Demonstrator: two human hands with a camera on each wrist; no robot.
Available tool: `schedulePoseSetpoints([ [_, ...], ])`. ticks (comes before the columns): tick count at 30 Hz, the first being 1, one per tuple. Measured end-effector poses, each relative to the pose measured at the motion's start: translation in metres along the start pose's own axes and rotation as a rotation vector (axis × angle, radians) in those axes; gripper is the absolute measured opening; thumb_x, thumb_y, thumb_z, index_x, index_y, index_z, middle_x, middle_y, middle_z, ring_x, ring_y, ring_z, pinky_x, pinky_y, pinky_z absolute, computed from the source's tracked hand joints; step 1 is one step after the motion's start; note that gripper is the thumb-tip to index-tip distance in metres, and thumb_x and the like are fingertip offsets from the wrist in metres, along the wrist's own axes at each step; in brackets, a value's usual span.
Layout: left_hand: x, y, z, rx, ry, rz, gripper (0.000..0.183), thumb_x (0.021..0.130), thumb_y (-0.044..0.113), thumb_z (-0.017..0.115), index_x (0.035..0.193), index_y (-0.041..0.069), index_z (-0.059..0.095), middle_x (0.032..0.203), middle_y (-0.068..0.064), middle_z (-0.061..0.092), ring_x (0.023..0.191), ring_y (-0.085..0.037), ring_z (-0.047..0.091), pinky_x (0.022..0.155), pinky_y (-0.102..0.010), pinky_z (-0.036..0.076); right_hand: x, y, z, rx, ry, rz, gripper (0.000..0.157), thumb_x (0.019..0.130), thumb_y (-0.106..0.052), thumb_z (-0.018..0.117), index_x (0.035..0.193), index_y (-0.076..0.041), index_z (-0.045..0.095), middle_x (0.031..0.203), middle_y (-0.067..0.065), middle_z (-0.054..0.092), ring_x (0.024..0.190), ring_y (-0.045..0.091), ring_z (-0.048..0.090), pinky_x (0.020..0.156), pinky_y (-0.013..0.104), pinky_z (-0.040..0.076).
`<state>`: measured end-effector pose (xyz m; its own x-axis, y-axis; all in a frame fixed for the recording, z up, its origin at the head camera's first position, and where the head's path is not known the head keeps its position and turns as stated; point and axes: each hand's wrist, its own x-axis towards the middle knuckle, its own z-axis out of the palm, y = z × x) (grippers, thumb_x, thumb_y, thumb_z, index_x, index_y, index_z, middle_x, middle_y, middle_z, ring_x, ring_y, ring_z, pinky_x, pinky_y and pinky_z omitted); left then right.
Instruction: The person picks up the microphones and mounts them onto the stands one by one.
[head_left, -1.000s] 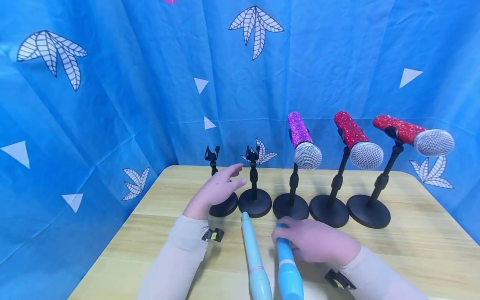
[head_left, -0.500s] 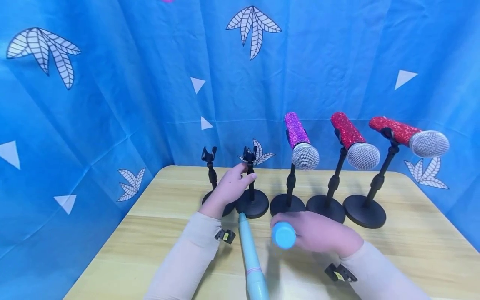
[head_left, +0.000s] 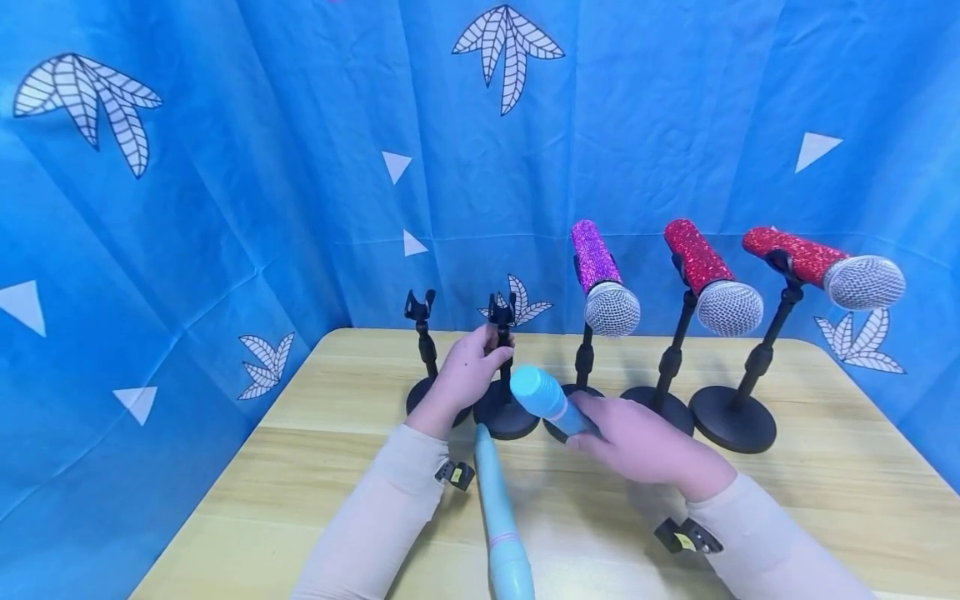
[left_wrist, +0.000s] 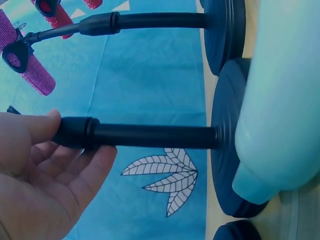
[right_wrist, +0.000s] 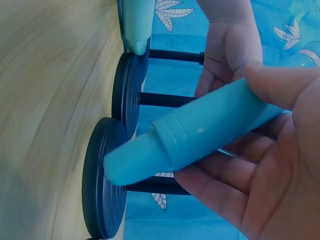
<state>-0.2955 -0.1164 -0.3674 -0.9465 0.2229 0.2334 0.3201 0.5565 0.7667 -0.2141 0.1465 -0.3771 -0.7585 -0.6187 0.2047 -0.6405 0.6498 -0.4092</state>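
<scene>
Filled stands (head_left: 670, 364): three. Bare stands (head_left: 427, 348): two, one gripped by left hand (head_left: 468, 368). Blue wand (head_left: 551, 402): held by right hand (head_left: 641, 440). Teal wand (head_left: 499, 517): on table (head_left: 600, 542).

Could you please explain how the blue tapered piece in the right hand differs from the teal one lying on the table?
The blue piece is a stronger blue; the teal piece is paler and greener. The blue piece is tilted in the right hand, thick end raised; the teal piece lies on the table. Both are tapered, with a pinkish band.
</scene>
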Motion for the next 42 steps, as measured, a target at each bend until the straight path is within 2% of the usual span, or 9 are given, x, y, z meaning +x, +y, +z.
schedulePoseSetpoints([
  [5, -0.003, 0.0, -0.004, -0.022, -0.038, -0.03, 0.011, 0.101, 0.029, 0.064, 0.108, 0.019, 0.064, 0.106, 0.003, 0.067, 0.103, -0.018, 0.062, 0.093, -0.045, 0.051, 0.001, -0.001, -0.001, 0.018, 0.046, -0.001, 0.039, 0.099, -0.022, 0.067, 0.134, -0.012, 0.052, 0.09, -0.006, 0.06, 0.072, 0.006, 0.056, 0.066, 0.031, 0.049],
  [9, -0.007, 0.0, -0.007, -0.004, -0.073, -0.006, 0.013, 0.101, 0.03, 0.065, 0.105, 0.018, 0.064, 0.109, 0.004, 0.068, 0.102, -0.017, 0.063, 0.091, -0.043, 0.053, 0.001, -0.003, -0.001, 0.022, 0.089, -0.008, 0.041, 0.099, -0.018, 0.067, 0.136, -0.012, 0.049, 0.1, -0.002, 0.064, 0.077, 0.008, 0.058, 0.07, 0.034, 0.051],
  [15, -0.02, 0.0, -0.013, 0.006, -0.136, 0.016, 0.013, 0.1, 0.028, 0.066, 0.109, 0.02, 0.068, 0.108, 0.007, 0.069, 0.102, -0.014, 0.065, 0.092, -0.044, 0.053, 0.002, -0.007, -0.004, 0.06, 0.129, -0.016, 0.031, 0.1, -0.018, 0.065, 0.126, -0.009, 0.05, 0.1, 0.001, 0.065, 0.08, 0.01, 0.061, 0.071, 0.036, 0.053],
  [19, -0.03, 0.002, -0.016, 0.007, -0.185, 0.035, 0.013, 0.1, 0.028, 0.066, 0.111, 0.022, 0.069, 0.105, 0.01, 0.069, 0.101, -0.013, 0.066, 0.095, -0.046, 0.051, 0.001, -0.009, -0.007, 0.149, 0.145, 0.003, 0.031, 0.1, -0.016, 0.062, 0.127, -0.007, 0.048, 0.113, 0.008, 0.067, 0.099, 0.019, 0.068, 0.084, 0.045, 0.056],
  [23, -0.039, 0.007, -0.019, 0.034, -0.234, 0.066, 0.011, 0.1, 0.027, 0.067, 0.11, 0.023, 0.07, 0.1, 0.009, 0.069, 0.099, -0.013, 0.066, 0.095, -0.045, 0.051, 0.004, -0.012, -0.01, 0.199, 0.202, -0.026, 0.038, 0.102, -0.013, 0.06, 0.136, -0.008, 0.044, 0.128, 0.011, 0.064, 0.117, 0.026, 0.064, 0.095, 0.05, 0.052],
  [27, -0.045, 0.013, -0.024, 0.079, -0.258, 0.086, 0.01, 0.098, 0.027, 0.069, 0.106, 0.022, 0.073, 0.096, 0.01, 0.07, 0.099, -0.012, 0.066, 0.096, -0.045, 0.05, 0.021, -0.022, -0.015, 0.242, 0.269, -0.093, 0.039, 0.103, -0.012, 0.058, 0.139, -0.012, 0.043, 0.133, 0.008, 0.061, 0.127, 0.028, 0.057, 0.103, 0.054, 0.046],
  [33, -0.049, 0.019, -0.029, 0.082, -0.324, 0.13, 0.009, 0.097, 0.023, 0.07, 0.103, 0.02, 0.076, 0.096, 0.012, 0.071, 0.099, -0.01, 0.067, 0.093, -0.041, 0.051, 0.055, -0.037, -0.024, 0.33, 0.272, -0.132, 0.043, 0.106, -0.016, 0.054, 0.144, -0.009, 0.035, 0.142, 0.015, 0.055, 0.136, 0.032, 0.049, 0.109, 0.055, 0.039],
  [38, -0.05, 0.022, -0.03, 0.088, -0.34, 0.173, 0.007, 0.096, 0.019, 0.07, 0.1, 0.02, 0.076, 0.09, 0.014, 0.072, 0.094, -0.008, 0.067, 0.09, -0.039, 0.052, 0.081, -0.036, -0.026, 0.559, 0.302, -0.209, 0.041, 0.107, -0.009, 0.049, 0.145, -0.003, 0.036, 0.145, 0.017, 0.051, 0.137, 0.03, 0.047, 0.11, 0.051, 0.038],
  [42, -0.051, 0.023, -0.031, 0.113, -0.338, 0.18, 0.007, 0.096, 0.019, 0.07, 0.101, 0.019, 0.076, 0.088, 0.014, 0.071, 0.092, -0.007, 0.067, 0.089, -0.039, 0.052, 0.096, -0.034, -0.026, 0.662, 0.321, -0.262, 0.041, 0.105, -0.005, 0.05, 0.144, -0.001, 0.037, 0.142, 0.018, 0.052, 0.135, 0.027, 0.049, 0.108, 0.047, 0.04],
])
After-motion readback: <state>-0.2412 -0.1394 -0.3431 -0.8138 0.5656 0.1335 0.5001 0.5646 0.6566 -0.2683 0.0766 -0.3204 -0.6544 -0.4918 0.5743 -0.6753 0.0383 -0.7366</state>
